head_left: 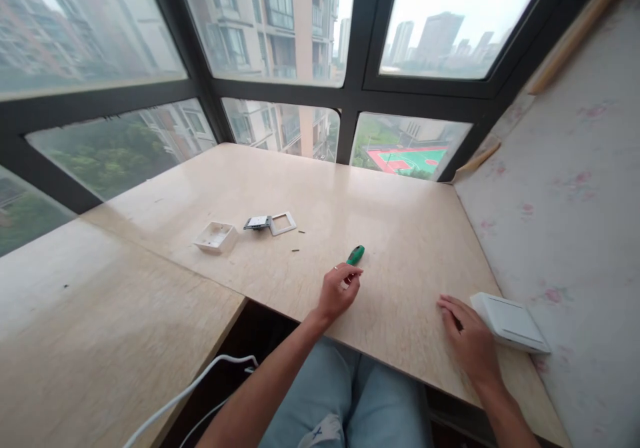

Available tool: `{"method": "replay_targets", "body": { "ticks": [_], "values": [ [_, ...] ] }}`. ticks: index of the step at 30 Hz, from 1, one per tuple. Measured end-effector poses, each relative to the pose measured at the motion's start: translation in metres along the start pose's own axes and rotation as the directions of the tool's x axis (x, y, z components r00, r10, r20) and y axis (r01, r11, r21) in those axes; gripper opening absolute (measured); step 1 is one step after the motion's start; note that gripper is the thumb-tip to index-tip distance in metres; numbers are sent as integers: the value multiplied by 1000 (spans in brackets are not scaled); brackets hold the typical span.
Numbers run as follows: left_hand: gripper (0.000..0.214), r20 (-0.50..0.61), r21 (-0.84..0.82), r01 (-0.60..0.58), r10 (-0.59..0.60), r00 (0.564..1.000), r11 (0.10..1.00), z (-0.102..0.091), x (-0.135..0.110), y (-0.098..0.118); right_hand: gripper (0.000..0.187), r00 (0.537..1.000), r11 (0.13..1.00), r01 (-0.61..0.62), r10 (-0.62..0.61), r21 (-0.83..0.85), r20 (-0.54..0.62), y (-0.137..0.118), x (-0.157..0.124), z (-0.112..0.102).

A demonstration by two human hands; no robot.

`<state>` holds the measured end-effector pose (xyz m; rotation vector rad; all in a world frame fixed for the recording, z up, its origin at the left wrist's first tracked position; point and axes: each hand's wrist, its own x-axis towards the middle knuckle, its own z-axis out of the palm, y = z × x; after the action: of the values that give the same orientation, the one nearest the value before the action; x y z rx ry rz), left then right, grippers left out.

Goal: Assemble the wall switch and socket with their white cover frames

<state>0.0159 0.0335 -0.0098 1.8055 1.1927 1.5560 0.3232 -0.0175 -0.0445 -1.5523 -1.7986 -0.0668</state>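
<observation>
My left hand (341,289) is over the near part of the tabletop, thumb and fingertips curled together in a pinch. Whatever may be between them is too small to make out. Just beyond its knuckles shows a green handle (357,255), like a screwdriver's; its lower end is hidden behind the fingers. My right hand (465,331) rests at the right, fingers stretched forward and holding nothing visible. Beside it sits a white wall-switch box (513,323). Farther left are an open white mounting box (216,237), a switch module (257,223) and a white square frame (283,223).
Two small screws (295,251) lie near the frame. The beige tabletop (400,215) meets dark-framed windows at the back and a flowered wall (565,235) at the right. A white cable (190,388) hangs in the gap at the lower left.
</observation>
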Motion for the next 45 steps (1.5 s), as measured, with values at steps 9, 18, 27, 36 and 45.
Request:
{"method": "replay_targets", "body": {
  "ticks": [9, 18, 27, 36, 45],
  "values": [
    [20, -441, 322, 309, -147, 885, 895, -128, 47, -46, 38, 997, 997, -63, 60, 52, 52, 18, -5, 2],
    [57, -641, 543, 662, -254, 724, 517, -252, 65, -72, 40, 979, 981, -156, 138, 112, 151, 19, -4, -1],
    [99, -680, 477, 768, -374, 631, 429, -292, 39, -98, 40, 977, 982, -160, 143, 103, 160, 15, -2, -4],
    [113, -719, 390, 650, -225, 657, 653, -294, 26, -97, 43, 978, 989, -146, 138, 38, 154, 25, -8, 2],
    [108, -604, 377, 392, -98, 791, 840, -254, 22, -51, 40, 991, 996, -86, 82, 30, 106, 13, -4, -3]
  ]
}}
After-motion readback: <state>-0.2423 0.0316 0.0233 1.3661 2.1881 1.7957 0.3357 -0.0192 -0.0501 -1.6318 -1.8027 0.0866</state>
